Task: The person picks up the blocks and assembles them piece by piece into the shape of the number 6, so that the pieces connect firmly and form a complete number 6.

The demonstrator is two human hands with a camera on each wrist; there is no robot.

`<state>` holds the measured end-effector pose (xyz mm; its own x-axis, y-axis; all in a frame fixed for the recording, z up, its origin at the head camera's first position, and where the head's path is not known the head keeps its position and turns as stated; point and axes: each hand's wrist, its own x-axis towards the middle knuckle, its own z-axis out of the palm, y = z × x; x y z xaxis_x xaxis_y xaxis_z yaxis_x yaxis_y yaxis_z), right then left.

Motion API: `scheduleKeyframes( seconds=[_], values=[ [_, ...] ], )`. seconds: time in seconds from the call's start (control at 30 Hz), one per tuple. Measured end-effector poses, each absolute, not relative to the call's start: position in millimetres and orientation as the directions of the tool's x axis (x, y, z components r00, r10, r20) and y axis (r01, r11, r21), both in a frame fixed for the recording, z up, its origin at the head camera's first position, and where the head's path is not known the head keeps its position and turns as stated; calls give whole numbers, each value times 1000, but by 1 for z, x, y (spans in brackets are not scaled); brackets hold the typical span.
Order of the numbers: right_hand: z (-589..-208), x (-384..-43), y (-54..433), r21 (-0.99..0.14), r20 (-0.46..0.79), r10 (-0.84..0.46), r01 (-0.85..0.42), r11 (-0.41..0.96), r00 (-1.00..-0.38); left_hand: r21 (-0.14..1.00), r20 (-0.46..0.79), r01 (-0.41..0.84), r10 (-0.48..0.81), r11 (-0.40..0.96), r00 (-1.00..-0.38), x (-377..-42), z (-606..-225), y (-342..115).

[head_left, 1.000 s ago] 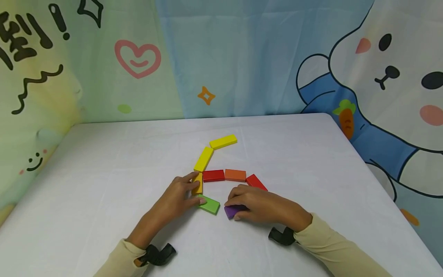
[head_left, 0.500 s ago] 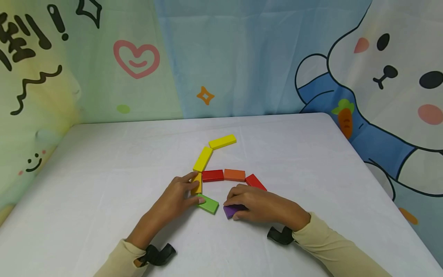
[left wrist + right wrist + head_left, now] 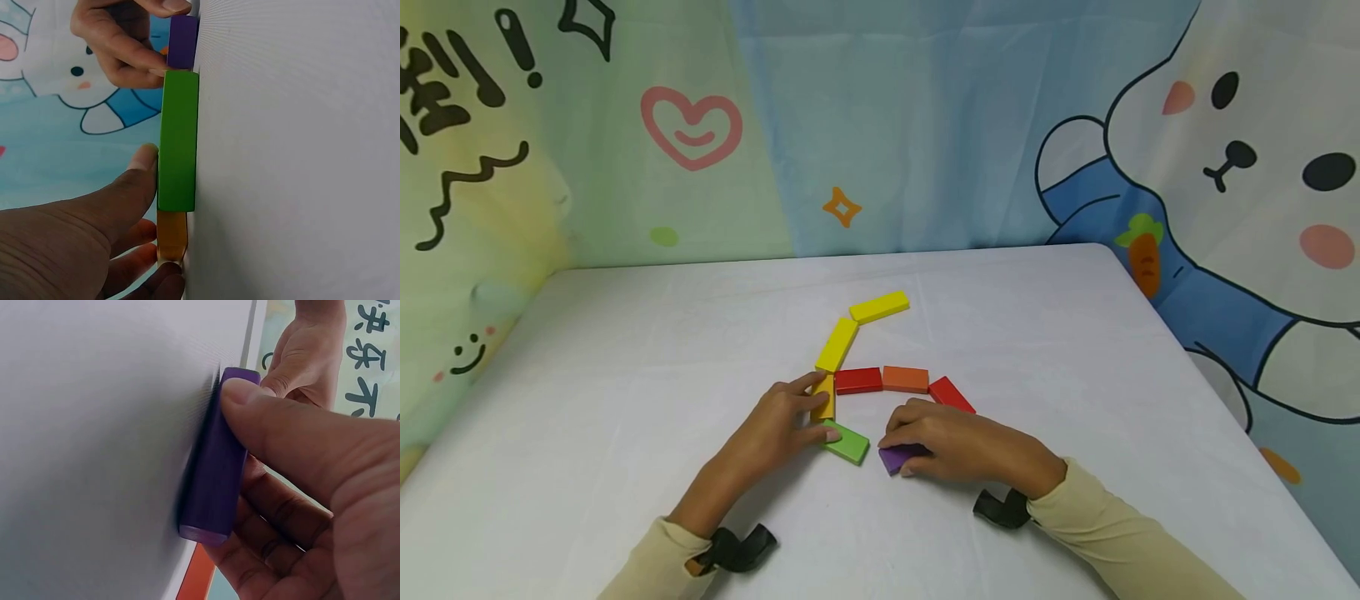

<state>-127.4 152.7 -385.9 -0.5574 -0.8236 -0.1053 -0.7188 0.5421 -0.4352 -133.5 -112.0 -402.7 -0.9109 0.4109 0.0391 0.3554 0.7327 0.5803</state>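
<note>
My right hand [image 3: 936, 442] pinches a purple block [image 3: 219, 462] between thumb and fingers, low over the white table. My left hand [image 3: 778, 425] rests on two laid blocks: its thumb touches the top of a green block [image 3: 847, 443], and its fingers lie on an amber block [image 3: 825, 398], partly covering it. In the left wrist view the purple block [image 3: 183, 42] shows just beyond the green block's end; from the head a narrow gap separates them. Two yellow blocks [image 3: 837, 344] continue the line away from the amber block.
From the amber block's upper end a row runs right: a red block [image 3: 859, 381], an orange block [image 3: 906, 379] and a slanted second red block [image 3: 952, 394], right behind my right hand. The white tablecloth [image 3: 625, 350] ends at a printed backdrop [image 3: 925, 125].
Everything has shifted slightly left in the head view, blocks and backdrop alike. Both hands keep their places among the blocks, with the purple block still pinched.
</note>
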Motion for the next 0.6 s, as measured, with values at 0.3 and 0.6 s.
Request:
scheduleKeyframes(
  seconds=[0.3,0.6],
  values=[
    [-386,-129,149,-424,-87,-831,-734,530,-550,590,57,383,436,711,-898,-134,-404,-115],
    [-388,-129,144,-424,-80,-820,-725,543,-567,598,57,380,436,706,-898,-135,-404,-115]
  ],
)
